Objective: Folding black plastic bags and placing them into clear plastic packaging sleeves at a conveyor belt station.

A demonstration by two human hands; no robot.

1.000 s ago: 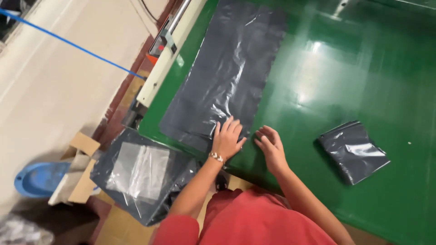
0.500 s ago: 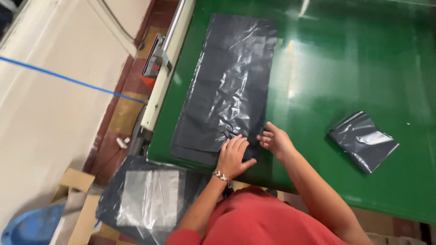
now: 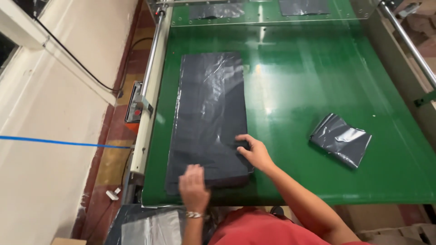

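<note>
Stack: dark plastic bags (image 3: 210,122) flat on green table (image 3: 309,90), near edge.
Left hand (image 3: 194,187): fingers spread, pressing stack's near end.
Right hand (image 3: 255,152): open, flat on stack's right edge.
Aside: folded bag (image 3: 340,139).

There is a single view, from a camera worn on the person's head. It looks steeply down and forward over the green bench (image 3: 318,81), close enough that the near edge of the bench, both forearms and the red shirt (image 3: 268,229) fill the bottom of the frame. The far end of the bench reaches the top edge. On the left the view takes in the pale wall (image 3: 50,149) and a strip of floor (image 3: 106,181); on the right, a metal rail (image 3: 408,43).
</note>
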